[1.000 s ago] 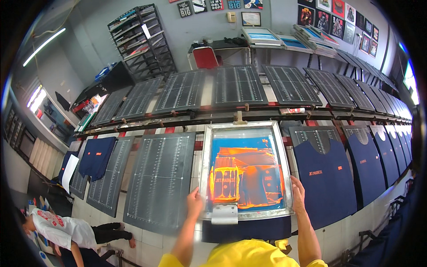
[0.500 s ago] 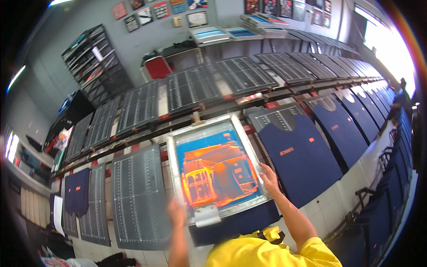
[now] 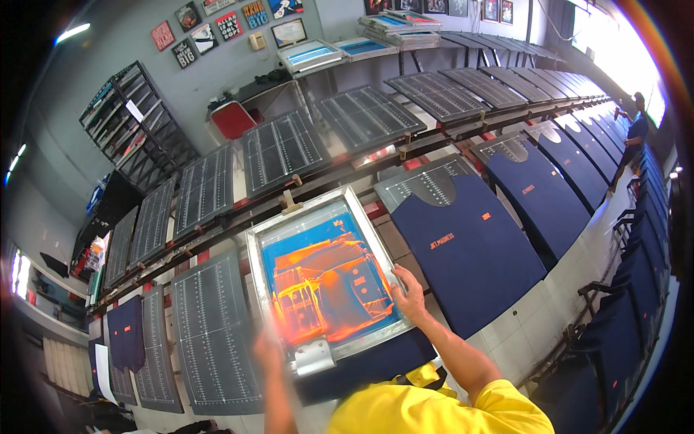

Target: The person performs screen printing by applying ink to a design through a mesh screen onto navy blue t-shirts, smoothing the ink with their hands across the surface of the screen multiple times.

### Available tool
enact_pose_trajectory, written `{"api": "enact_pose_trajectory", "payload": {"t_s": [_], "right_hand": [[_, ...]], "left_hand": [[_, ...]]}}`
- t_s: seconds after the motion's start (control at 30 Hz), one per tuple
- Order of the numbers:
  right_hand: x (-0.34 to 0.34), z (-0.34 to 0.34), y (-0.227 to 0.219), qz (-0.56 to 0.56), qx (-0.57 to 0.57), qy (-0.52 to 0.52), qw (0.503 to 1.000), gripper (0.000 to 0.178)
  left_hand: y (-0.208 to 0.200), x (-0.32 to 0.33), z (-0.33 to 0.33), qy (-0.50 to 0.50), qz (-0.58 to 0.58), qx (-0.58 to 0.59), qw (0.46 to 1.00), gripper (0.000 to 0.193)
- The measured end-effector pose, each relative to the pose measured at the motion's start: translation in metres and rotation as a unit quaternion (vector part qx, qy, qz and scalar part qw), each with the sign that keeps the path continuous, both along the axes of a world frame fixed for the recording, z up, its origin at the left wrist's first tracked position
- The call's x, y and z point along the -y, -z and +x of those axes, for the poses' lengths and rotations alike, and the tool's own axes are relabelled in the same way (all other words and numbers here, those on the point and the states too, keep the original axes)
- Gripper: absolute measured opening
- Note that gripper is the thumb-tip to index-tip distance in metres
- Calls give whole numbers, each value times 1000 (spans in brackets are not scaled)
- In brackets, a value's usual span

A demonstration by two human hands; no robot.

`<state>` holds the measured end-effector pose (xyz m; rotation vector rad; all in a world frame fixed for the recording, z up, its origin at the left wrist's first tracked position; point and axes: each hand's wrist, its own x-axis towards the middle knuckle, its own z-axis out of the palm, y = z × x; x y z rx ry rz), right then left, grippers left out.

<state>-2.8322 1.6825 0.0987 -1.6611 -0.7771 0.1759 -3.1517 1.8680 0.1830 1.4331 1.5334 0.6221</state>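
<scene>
A silk-screen printing frame (image 3: 372, 239) with a pale metal border lies over a dark blue fabric panel (image 3: 361, 380) in front of me. Its blue mesh is smeared with bright orange ink. My right hand (image 3: 410, 293) grips the frame's right side, fingers curled over the edge. By the lower left corner of the frame, my left hand (image 3: 269, 351) is smeared by motion, so its fingers and anything in them cannot be made out. A silvery, flat, curved piece (image 3: 313, 358) rests at the frame's near edge.
Left of the frame is a dark printing board (image 3: 215, 333) with white ruled marks. On the right, a navy shirt panel (image 3: 470, 249) with small orange prints covers another board. A rail (image 3: 289, 202) runs behind the frame. Another person (image 3: 636, 134) stands far right.
The whole view has shifted, so the frame and boards appear further left. My right hand stays on the frame's right side. My left hand is blurred in both pictures.
</scene>
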Motion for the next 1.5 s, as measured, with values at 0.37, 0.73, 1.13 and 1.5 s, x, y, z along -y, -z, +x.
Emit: {"api": "enact_pose_trajectory", "payload": {"t_s": [0.37, 0.73, 1.13, 1.5], "right_hand": [[5, -35, -44, -2, 169, -115, 979, 38], [-28, -172, -81, -261, 443, -393, 762, 64], [-94, -162, -85, -207, 363, -305, 856, 31], [-208, -109, -87, -258, 330, -265, 869, 38]], "left_hand": [[74, -16, -50, -68, 213, 116, 968, 31], [75, 115, -104, -61, 16, 238, 969, 31], [83, 101, -51, 108, -369, 348, 855, 42], [91, 107, -54, 132, -306, 318, 888, 37]]}}
